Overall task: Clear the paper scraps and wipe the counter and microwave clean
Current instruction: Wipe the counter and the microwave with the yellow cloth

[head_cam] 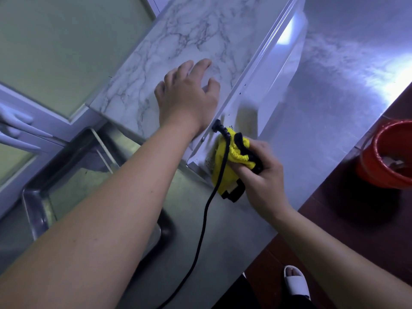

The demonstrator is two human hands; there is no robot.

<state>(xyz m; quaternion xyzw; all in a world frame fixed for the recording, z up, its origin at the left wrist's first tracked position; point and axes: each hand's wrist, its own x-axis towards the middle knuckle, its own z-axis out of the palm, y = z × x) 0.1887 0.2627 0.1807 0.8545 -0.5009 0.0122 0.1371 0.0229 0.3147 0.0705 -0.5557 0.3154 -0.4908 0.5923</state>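
Note:
The microwave (pixel 274 90) is white, with a marble-patterned sheet (pixel 182 41) lying on its top. My left hand (pixel 187 94) rests flat on that sheet, fingers spread. My right hand (pixel 258 172) grips a bunched yellow cloth with black trim (pixel 225 172) and holds it against the microwave's rear panel, near its lower corner. A black power cord (pixel 207 208) leaves that panel at a plug beside the cloth and hangs down across the steel counter (pixel 334 121).
A steel sink (pixel 73 175) lies left of the microwave, below a frosted window (pixel 55 52). A red bin (pixel 388 155) with scraps inside stands on the dark red floor at the right. My white slipper (pixel 296 282) shows below the counter edge.

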